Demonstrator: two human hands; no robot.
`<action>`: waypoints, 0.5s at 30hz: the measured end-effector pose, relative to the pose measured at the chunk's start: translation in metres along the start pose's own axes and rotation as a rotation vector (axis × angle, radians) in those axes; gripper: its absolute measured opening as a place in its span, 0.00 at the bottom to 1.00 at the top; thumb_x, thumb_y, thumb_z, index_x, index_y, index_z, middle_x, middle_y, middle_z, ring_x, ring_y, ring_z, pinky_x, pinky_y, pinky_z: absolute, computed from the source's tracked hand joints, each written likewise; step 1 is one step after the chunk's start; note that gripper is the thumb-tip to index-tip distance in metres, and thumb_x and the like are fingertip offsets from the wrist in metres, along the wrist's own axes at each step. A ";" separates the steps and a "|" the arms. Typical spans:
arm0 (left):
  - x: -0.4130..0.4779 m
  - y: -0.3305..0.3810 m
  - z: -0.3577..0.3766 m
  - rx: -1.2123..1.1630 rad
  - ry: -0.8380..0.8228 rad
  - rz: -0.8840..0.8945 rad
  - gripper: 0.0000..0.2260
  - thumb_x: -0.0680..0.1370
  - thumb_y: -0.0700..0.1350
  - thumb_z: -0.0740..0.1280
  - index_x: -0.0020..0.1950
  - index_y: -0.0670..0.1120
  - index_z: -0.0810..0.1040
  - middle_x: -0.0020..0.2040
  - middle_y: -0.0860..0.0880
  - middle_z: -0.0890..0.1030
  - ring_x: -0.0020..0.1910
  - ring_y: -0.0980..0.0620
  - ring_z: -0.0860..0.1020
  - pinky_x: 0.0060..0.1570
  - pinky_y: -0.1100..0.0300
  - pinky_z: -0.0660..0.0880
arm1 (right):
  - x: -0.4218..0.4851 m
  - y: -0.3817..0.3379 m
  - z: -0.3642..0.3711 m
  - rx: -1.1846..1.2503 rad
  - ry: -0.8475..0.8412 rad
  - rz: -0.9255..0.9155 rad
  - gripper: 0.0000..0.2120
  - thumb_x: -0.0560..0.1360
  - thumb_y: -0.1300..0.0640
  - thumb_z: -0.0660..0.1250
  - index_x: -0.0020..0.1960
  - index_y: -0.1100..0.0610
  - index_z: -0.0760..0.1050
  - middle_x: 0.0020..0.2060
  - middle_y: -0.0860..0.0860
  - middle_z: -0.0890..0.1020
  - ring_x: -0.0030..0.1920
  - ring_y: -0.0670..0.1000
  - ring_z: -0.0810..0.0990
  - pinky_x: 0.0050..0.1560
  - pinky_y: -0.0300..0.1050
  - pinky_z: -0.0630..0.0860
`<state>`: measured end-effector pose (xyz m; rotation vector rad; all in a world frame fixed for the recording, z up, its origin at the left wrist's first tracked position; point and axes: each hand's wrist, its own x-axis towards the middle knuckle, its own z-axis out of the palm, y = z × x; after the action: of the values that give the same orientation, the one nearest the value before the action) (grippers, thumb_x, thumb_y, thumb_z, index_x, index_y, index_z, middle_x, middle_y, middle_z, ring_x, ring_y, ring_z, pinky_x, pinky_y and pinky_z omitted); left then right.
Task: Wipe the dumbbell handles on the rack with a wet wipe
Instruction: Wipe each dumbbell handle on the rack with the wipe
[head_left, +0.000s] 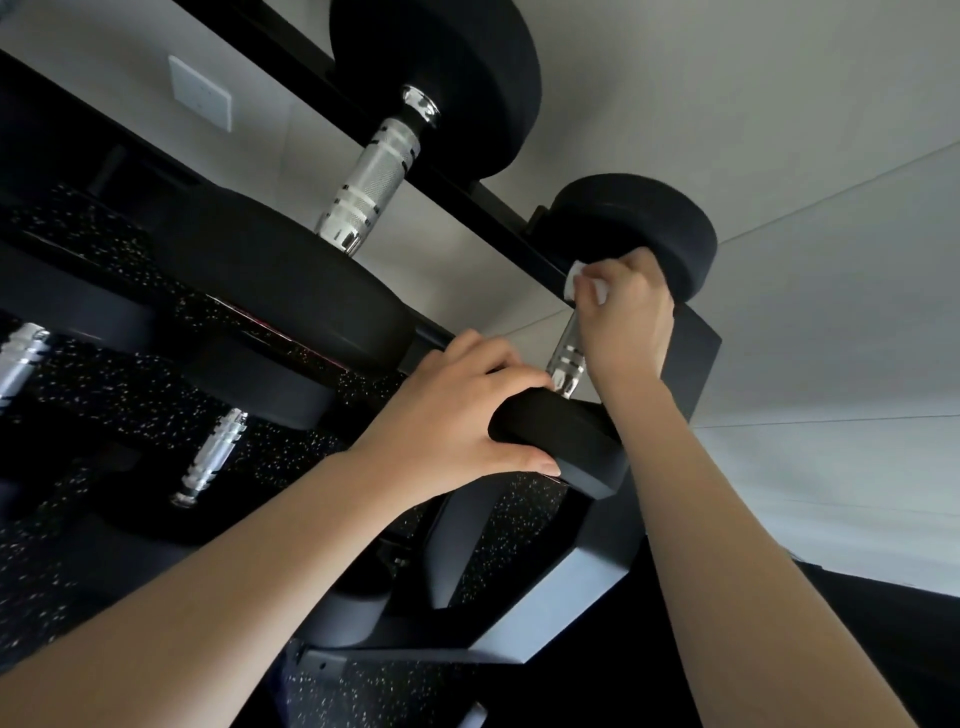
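Observation:
A small black dumbbell sits at the right end of the rack's top shelf, its far head (649, 223) up and its near head (561, 441) toward me. My right hand (623, 317) grips its chrome handle (566, 358) with a white wet wipe (576, 280) wrapped under the fingers, close to the far head. My left hand (457, 415) holds the near head, thumb under it and fingers curled over the top. Only the lower part of the handle shows below my right hand.
A larger dumbbell with a knurled chrome handle (371, 182) lies to the left on the same shelf. Two more chrome handles (215, 457) (21, 358) show on lower shelves. The black rack frame (571, 582) angles down below. A grey wall (779, 130) stands behind, speckled floor underneath.

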<state>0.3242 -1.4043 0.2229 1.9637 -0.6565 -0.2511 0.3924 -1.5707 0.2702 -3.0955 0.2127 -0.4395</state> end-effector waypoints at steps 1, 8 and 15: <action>0.000 0.000 0.000 -0.003 -0.002 -0.001 0.30 0.64 0.69 0.64 0.61 0.56 0.75 0.53 0.58 0.72 0.56 0.54 0.67 0.55 0.50 0.71 | 0.000 -0.001 0.001 -0.019 -0.030 -0.009 0.08 0.75 0.61 0.66 0.49 0.63 0.82 0.48 0.59 0.76 0.49 0.59 0.76 0.42 0.45 0.70; 0.000 0.001 -0.003 -0.039 -0.029 -0.019 0.29 0.65 0.67 0.67 0.62 0.56 0.75 0.53 0.59 0.72 0.57 0.57 0.66 0.57 0.52 0.70 | -0.001 0.001 -0.017 -0.103 -0.410 -0.175 0.09 0.74 0.57 0.68 0.53 0.59 0.81 0.53 0.57 0.76 0.52 0.56 0.75 0.46 0.40 0.65; 0.002 -0.001 -0.003 -0.055 -0.015 -0.012 0.30 0.64 0.70 0.63 0.61 0.57 0.75 0.52 0.60 0.71 0.56 0.57 0.66 0.57 0.51 0.70 | -0.020 0.004 -0.027 0.009 -0.549 -0.213 0.06 0.72 0.57 0.71 0.47 0.57 0.83 0.49 0.54 0.78 0.51 0.53 0.76 0.50 0.43 0.71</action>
<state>0.3271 -1.4027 0.2238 1.9151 -0.6412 -0.2881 0.3651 -1.5715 0.2900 -3.0884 -0.1253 0.4126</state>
